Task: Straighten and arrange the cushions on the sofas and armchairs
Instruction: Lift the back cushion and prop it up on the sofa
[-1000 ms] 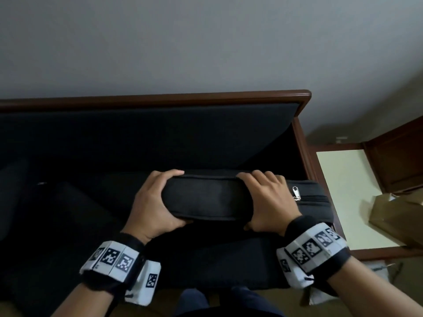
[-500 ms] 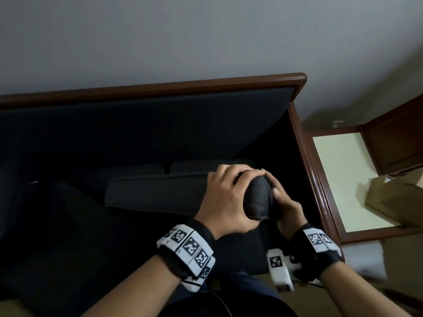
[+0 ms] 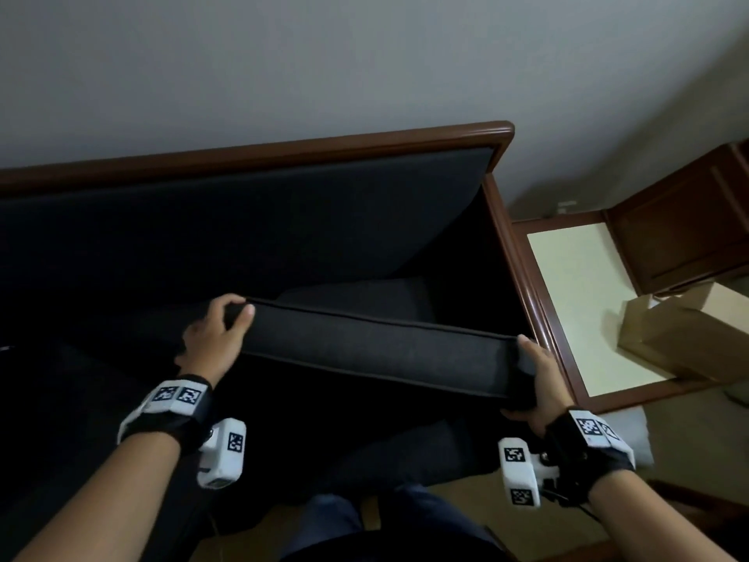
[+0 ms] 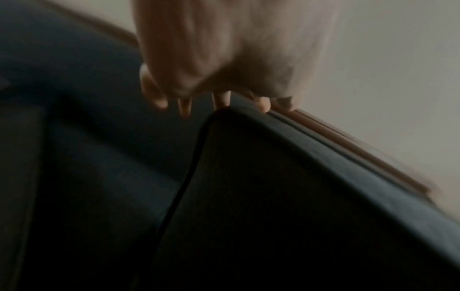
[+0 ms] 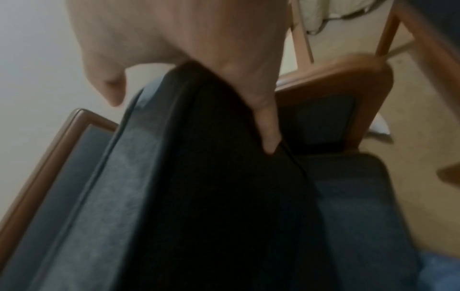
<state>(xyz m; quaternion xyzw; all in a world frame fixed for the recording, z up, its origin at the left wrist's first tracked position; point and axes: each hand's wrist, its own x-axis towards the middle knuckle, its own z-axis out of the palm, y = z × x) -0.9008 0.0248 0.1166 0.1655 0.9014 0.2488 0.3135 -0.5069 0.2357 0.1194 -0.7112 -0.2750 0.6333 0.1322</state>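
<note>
Dark cushion (image 3: 377, 350) gripped endwise by both hands, seemingly above the sofa (image 3: 243, 221); side table (image 3: 575, 302) right.

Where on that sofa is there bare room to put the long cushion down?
Free: the dark gap between the backrest and the long cushion, right up to the wooden armrest. Crowded: the side table, its front half taken by a cardboard box.
</note>
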